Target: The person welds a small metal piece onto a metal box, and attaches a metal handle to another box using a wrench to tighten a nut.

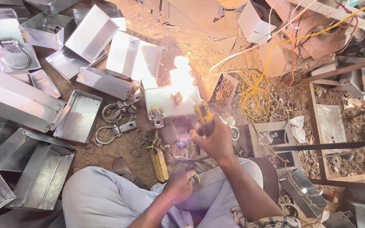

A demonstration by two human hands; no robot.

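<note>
My right hand (213, 139) grips a yellow-handled welding electrode holder (202, 112), its tip at a shiny metal box (165, 101) standing on the ground. A bright white-orange flare (181, 78) burns at the box's top edge. A hinged metal latch (157, 118) hangs on the box's front. My left hand (178, 185) rests low over my lap, closed around a thin metal piece (195, 176). A yellow-handled tool (159, 162) lies on the dirt between the box and my knee.
Several finished metal boxes and lids (17, 101) are heaped on the left. Loose ring handles (115, 110) lie beside them. Yellow cable (254, 95) coils on the right, near a rusty metal frame (330, 139) and scrap. The ground is dirt with debris.
</note>
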